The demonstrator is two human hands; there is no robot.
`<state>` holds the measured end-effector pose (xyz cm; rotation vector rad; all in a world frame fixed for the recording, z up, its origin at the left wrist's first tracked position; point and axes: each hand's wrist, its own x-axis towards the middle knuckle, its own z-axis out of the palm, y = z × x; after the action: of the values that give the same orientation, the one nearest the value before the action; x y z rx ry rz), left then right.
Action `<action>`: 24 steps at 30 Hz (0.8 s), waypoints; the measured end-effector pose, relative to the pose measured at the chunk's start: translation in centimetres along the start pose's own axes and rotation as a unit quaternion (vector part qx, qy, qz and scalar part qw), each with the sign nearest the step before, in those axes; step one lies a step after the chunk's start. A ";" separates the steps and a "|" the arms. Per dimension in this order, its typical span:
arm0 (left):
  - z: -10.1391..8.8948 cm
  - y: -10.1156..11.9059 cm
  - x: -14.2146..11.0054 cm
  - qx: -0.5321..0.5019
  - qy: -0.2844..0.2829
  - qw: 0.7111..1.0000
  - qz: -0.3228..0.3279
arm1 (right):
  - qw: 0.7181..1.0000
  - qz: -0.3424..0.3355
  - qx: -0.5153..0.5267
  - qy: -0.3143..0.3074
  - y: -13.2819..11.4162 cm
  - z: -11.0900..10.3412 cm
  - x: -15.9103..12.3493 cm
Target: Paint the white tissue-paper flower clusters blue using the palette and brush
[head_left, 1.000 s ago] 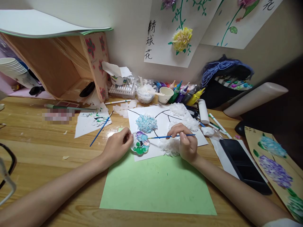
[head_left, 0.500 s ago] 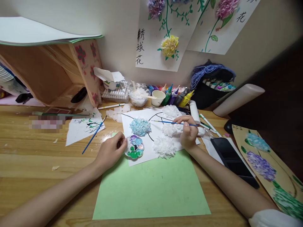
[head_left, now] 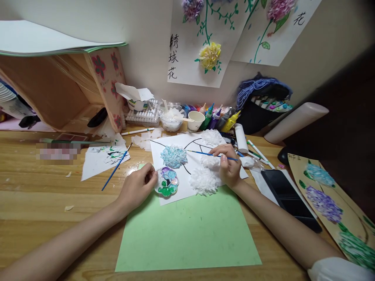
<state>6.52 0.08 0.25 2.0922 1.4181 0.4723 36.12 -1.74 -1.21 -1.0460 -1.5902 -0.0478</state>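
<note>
My right hand [head_left: 228, 166] pinches a thin blue paintbrush [head_left: 202, 153], its tip at the right edge of a light-blue paper flower [head_left: 174, 156]. That flower sits on a white sheet [head_left: 175, 199] with drawn black stems and several white paper flowers [head_left: 204, 181]; one is partly hidden behind my right hand. My left hand [head_left: 140, 183] has its fingers curled closed at the left edge of a small flower-shaped paint palette [head_left: 166, 183] with purple, blue and green paint. The fingertips seem to hold the palette's rim.
A green sheet [head_left: 187, 234] lies under the white one. Another blue brush [head_left: 117, 166] rests on a paint-stained paper [head_left: 96, 160] to the left. Behind stand a paper cup [head_left: 195, 121], paint bottles [head_left: 218, 117] and a clear bowl [head_left: 172, 123]. A black tray [head_left: 288, 195] lies right.
My right hand has moved slightly left with the paintbrush, bringing the tip closer to the light-blue flower. My left hand and the palette have stayed in place.
</note>
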 end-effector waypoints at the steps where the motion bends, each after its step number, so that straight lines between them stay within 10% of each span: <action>1: 0.0 0.0 0.0 0.001 0.000 1.000 0.000 | 1.000 0.003 -0.004 -0.001 0.0 0.0 0.0; 24: 0.1 -0.1 0.0 0.001 0.002 1.000 0.005 | 1.000 0.004 -0.012 0.014 -0.1 0.0 0.2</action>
<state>6.51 0.12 0.14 2.1014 1.4128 0.4793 36.08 -1.67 -0.97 -1.0649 -1.5637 -0.0762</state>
